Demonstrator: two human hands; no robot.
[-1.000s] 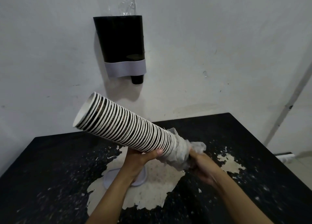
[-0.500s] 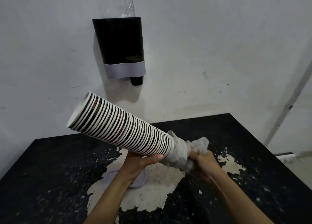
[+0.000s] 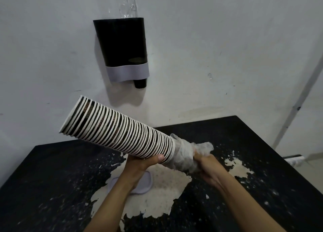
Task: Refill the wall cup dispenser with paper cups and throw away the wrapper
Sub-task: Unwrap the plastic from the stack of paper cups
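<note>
Gripping the cup stack (image 3: pixel 118 128) and its wrapper (image 3: pixel 187 154), both hands sit below the dispenser (image 3: pixel 122 46)

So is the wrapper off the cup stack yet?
Mostly off. The wrapper is bunched over the narrow end only, gripped by the right hand; the cup stack is otherwise bare.

I see both bare forearms extended forward and upward from the lower frame edge. My left hand (image 3: pixel 139 163) is palm-up, thumb curled over the long stack of black-and-white paper cups (image 3: pixel 120 128). My right hand (image 3: pixel 206 165) is fisted around the crumpled translucent plastic wrapper (image 3: pixel 187 153).
</note>
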